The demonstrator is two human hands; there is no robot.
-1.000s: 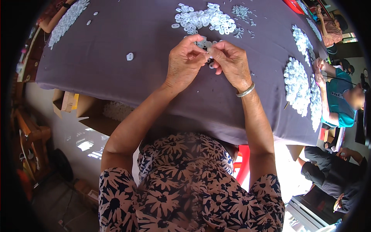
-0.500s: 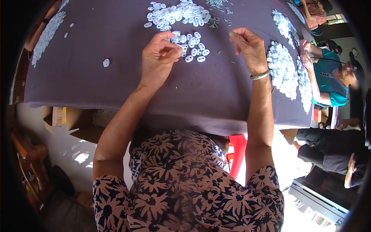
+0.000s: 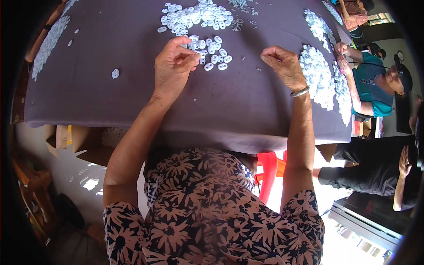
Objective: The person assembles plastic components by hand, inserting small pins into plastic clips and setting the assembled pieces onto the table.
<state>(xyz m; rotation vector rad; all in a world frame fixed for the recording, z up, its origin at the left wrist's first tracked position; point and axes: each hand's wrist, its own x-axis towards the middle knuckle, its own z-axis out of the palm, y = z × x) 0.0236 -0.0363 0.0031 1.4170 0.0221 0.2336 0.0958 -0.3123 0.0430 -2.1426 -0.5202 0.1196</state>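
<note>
My left hand [image 3: 173, 64] is above the table with thumb and forefinger pinched. A white oval piece [image 3: 202, 61] with dark holes shows right beside its fingertips; whether the fingers hold a piece is hidden. Just beyond lies a loose cluster of similar small white plastic pieces [image 3: 222, 66], each with two dark holes. To the right, apart from these, my right hand [image 3: 285, 66] is closed with its fingertips together, wearing a bracelet [image 3: 300, 92] at the wrist. What it pinches, if anything, is too small to make out.
A larger heap of white pieces [image 3: 194, 17] lies farther back, beside thin grey metal bits [image 3: 237, 24]. More heaps [image 3: 317, 75] line the table's right side, near a person in teal [image 3: 375, 79]. One lone piece [image 3: 115, 73] sits at left. Under the table is a cardboard box [image 3: 90, 143].
My right hand has come down nearer to me, its fingertips lower over the cloth. My left hand keeps its pinch over the pieces. The whole view has shifted slightly.
</note>
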